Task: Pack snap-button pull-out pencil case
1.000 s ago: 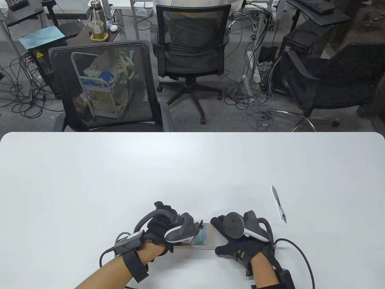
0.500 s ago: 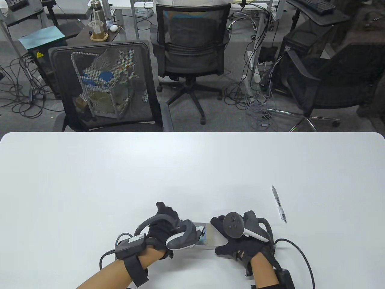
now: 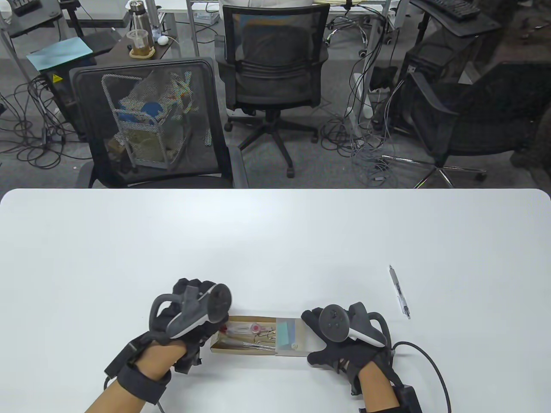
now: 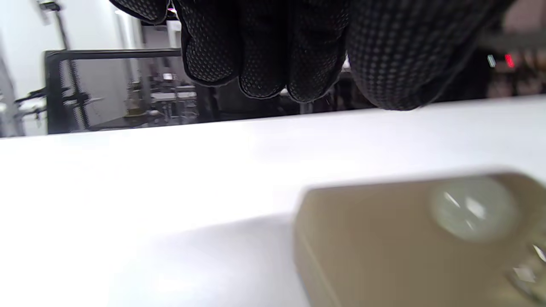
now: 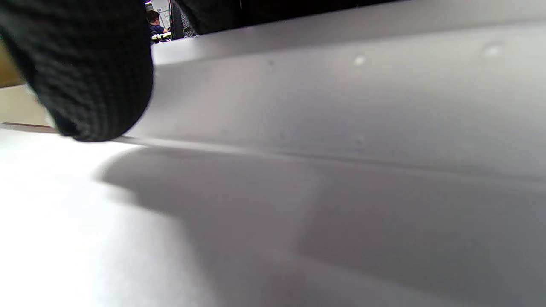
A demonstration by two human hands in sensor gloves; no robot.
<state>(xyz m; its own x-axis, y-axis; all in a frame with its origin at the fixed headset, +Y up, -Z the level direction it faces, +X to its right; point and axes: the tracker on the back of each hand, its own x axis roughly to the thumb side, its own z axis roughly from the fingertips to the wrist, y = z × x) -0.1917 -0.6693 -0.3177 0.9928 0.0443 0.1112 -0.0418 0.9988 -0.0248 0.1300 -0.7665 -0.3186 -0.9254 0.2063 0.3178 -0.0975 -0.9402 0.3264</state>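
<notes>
The pencil case lies near the table's front edge. Its grey sleeve (image 3: 293, 337) is on the right and its tan drawer (image 3: 243, 336) is slid out to the left, with pens and small metal pieces inside. My right hand (image 3: 317, 339) grips the sleeve's right end; in the right wrist view my thumb (image 5: 85, 72) presses on the sleeve's side (image 5: 341, 98). My left hand (image 3: 205, 333) is at the drawer's left end. In the left wrist view its fingers (image 4: 260, 51) hang above the table with nothing between them, and the drawer's end flap (image 4: 384, 247) with its snap button (image 4: 471, 209) lies below.
A clear pen (image 3: 399, 292) lies on the white table (image 3: 275, 241) to the right of my right hand. Office chairs (image 3: 150, 124) stand beyond the far edge.
My left hand has moved left and the tan drawer has slid out of the sleeve, showing its contents. My right hand and the sleeve have stayed in place.
</notes>
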